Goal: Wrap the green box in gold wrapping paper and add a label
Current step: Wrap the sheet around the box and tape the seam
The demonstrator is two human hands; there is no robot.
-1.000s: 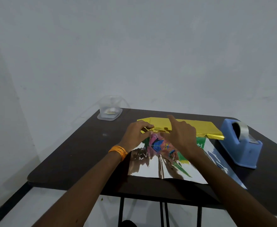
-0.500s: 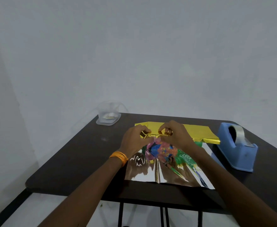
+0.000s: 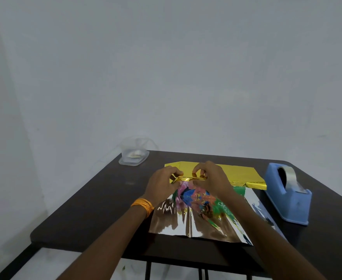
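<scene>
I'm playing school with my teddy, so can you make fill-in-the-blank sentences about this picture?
The left hand and right hand pinch the fold of the ___ wrapping paper.
The tape dispenser is coloured ___.
The orange band sits on the ___ wrist.
Missing words: gold, blue, left.

the forefinger of the right hand (image 3: 212,178), stretched out earlier, is now curled in, and the fold of the gold wrapping paper (image 3: 236,172) is pinched by it.

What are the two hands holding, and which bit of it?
Both hold the gold wrapping paper. The left hand and the right hand pinch its folded edge, close together, near the left end of the fold.
</scene>
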